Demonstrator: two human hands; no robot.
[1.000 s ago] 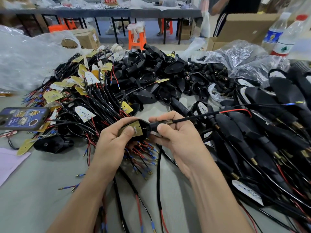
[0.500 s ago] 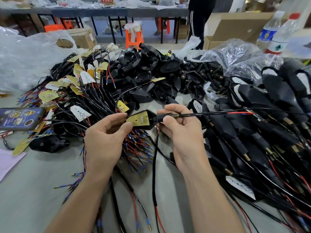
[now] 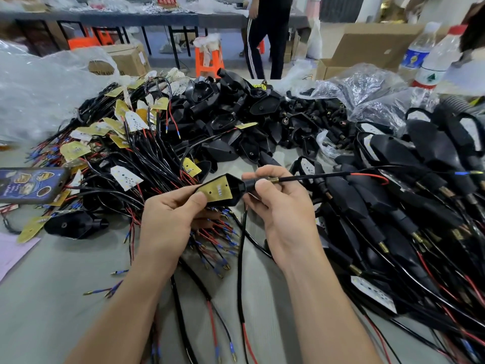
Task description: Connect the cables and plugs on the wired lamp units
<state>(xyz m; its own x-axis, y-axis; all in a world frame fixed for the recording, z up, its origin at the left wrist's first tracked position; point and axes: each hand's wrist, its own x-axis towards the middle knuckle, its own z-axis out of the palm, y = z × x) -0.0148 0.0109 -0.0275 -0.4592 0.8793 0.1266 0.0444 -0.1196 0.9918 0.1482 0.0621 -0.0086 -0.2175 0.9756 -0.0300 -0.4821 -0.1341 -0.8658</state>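
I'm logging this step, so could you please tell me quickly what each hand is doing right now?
Left hand: holding the lamp unit, thumb on its yellow board.
Right hand: pinching the black cable at the unit's neck.

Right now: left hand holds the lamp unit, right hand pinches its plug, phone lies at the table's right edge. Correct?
No. The phone lies at the left edge, per the head view. The rest holds: left hand holds the lamp unit, right hand pinches its plug.

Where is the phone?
In the head view, the phone lies at the picture's left edge, beside the wire pile, well left of the left hand.
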